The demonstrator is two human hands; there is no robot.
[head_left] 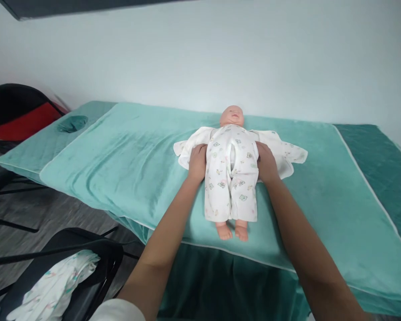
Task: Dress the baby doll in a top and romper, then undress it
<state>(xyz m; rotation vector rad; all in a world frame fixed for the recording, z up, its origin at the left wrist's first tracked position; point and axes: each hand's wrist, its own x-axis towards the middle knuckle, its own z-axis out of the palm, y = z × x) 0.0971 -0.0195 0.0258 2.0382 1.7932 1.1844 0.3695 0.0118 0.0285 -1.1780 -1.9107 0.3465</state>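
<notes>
A baby doll lies on its back with its head toward the wall and its bare feet toward me. It wears white patterned baby pants that reach up to its chest and are split at the crotch. Spread out beneath it is a white baby shirt, its sleeves out to both sides. My left hand is closed at the left side of the pants, and my right hand at the right side. The fingertips of both hands are partly hidden against the doll's sides.
The doll lies on a padded bed with a green velvet cover, which has a face hole at its left end. A black chair at lower left bears a crumpled patterned cloth. Behind the bed rises a white wall.
</notes>
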